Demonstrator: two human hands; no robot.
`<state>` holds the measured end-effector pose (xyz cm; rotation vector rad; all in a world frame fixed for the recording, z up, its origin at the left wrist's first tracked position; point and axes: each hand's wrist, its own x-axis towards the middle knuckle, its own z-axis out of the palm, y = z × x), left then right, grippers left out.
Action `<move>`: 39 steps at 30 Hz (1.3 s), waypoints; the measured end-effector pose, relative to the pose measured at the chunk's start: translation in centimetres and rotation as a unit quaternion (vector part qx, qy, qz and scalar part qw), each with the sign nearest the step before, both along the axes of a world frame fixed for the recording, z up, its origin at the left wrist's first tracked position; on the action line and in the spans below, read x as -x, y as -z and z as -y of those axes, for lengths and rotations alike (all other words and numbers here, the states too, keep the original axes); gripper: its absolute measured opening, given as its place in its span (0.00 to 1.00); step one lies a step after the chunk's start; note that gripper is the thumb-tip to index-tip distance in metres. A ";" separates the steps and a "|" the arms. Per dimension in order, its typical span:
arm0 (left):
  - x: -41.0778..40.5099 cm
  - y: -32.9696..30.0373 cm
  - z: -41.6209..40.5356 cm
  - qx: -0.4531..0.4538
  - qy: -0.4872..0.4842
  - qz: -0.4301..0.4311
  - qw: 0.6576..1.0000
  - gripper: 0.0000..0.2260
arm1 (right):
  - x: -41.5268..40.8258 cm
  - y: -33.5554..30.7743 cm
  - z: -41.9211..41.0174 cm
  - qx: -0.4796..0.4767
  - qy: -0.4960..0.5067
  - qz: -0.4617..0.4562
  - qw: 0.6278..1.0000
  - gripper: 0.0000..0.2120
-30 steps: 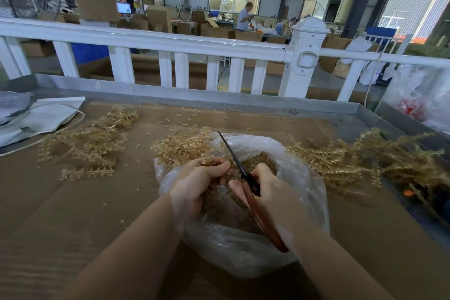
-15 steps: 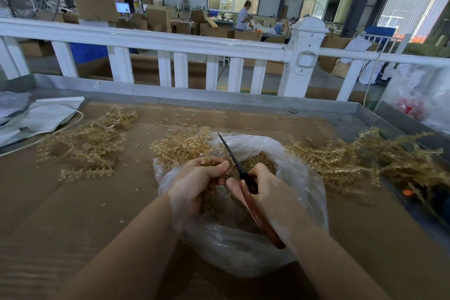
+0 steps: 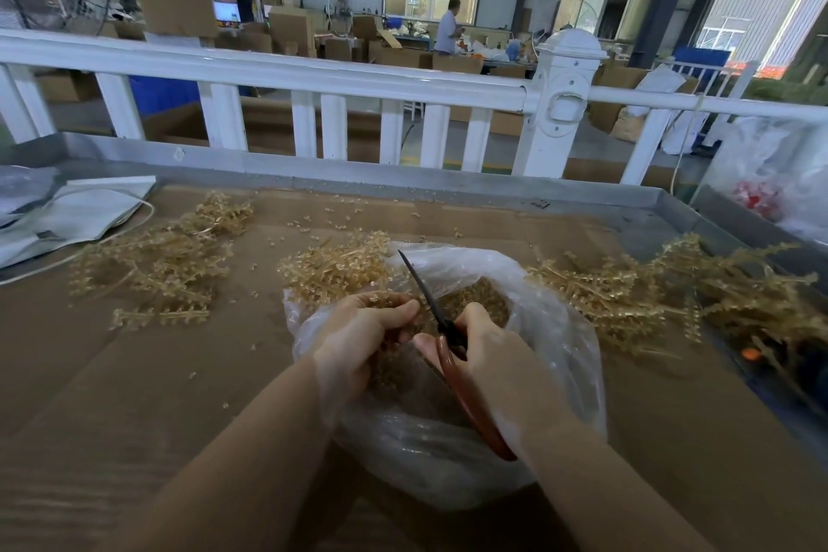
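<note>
The plastic bag [image 3: 425,457] lies in the middle of the desk [image 3: 134,394], close to its near edge, with its mouth open toward the far edge. Over this mouth the left grip [image 3: 358,336] is clenched around a pale golden plastic sprig [image 3: 381,298]. The right grip [image 3: 497,354] is clenched around the red handles of the scissors [image 3: 444,352], whose blade points up and toward the far edge.

The sprig looks very light, thin and rather brittle (its small buds probably snap off easily). I think it is best held by the main stem, just beside the cutting place, so that it does not bend away from the blade. The bag is soft and slippery; its loose rim can fold under the scissors.

More sprigs lie in heaps toward the left edge [image 3: 157,264] and the right edge [image 3: 672,291].
</note>
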<state>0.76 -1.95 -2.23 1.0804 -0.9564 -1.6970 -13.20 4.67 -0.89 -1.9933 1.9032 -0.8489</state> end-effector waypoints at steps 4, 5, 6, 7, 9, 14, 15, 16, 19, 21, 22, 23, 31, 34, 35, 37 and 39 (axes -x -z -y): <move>-0.1 0.2 0.1 -0.003 0.002 0.013 1.000 0.08 | 0.0 0.1 0.0 0.010 -0.001 -0.019 1.000 0.17; -0.1 0.2 0.1 -0.005 0.002 0.017 1.000 0.07 | 0.0 0.2 0.1 0.011 0.000 -0.024 1.000 0.18; -0.2 0.2 0.1 -0.006 0.002 0.018 1.000 0.07 | 0.0 0.2 0.1 0.013 0.001 -0.029 0.999 0.18; -0.2 0.2 0.1 -0.009 0.001 0.016 1.000 0.07 | 0.0 0.3 0.1 0.014 0.002 -0.032 0.999 0.18; -0.2 0.2 0.1 -0.013 -0.001 0.012 1.000 0.08 | 0.0 0.3 -0.1 0.017 0.005 -0.026 0.999 0.18; -0.2 0.2 0.1 -0.008 0.001 0.005 1.000 0.05 | 0.1 0.3 -0.2 0.014 0.005 0.039 0.999 0.17; -0.2 0.2 0.1 -0.005 0.002 0.006 1.000 0.04 | 0.1 0.3 -0.2 0.009 0.002 0.047 0.999 0.17; -0.2 0.2 0.1 -0.003 0.002 0.006 1.000 0.04 | 0.2 0.2 -0.2 0.004 0.000 0.052 0.999 0.18; -0.1 0.2 0.1 0.002 0.000 0.008 1.000 0.03 | 0.3 0.0 -0.3 -0.010 -0.001 0.055 0.998 0.19; -0.2 0.1 0.0 0.013 0.018 0.014 1.000 0.03 | 0.2 -0.2 -0.2 -0.024 -0.001 0.065 0.998 0.18; -0.1 0.0 -0.2 0.026 0.035 0.028 0.999 0.04 | 0.2 -0.4 -0.1 -0.031 -0.001 0.076 0.997 0.18; 0.0 0.0 -0.4 0.040 0.053 0.045 0.997 0.05 | 0.1 -0.5 0.0 -0.036 -0.002 0.087 0.996 0.18; 0.0 -0.1 -0.7 0.044 0.065 0.039 0.996 0.05 | 0.0 -1.1 0.2 -0.055 0.006 0.070 0.996 0.21; 0.1 -0.3 -0.7 0.023 0.044 0.012 0.999 0.03 | 0.2 -1.0 0.1 -0.036 0.014 0.083 0.996 0.20; 0.1 -0.3 -0.7 0.016 0.038 0.006 0.999 0.03 | 0.3 -1.0 0.1 -0.032 0.016 0.087 0.996 0.19; 0.1 -0.3 -0.7 0.007 0.027 -0.003 1.000 0.03 | 0.5 -0.9 0.2 -0.032 0.016 0.092 0.995 0.19; 0.1 -0.4 -0.7 0.007 0.023 -0.004 1.000 0.03 | 0.6 -0.8 0.2 -0.033 0.011 0.085 0.996 0.19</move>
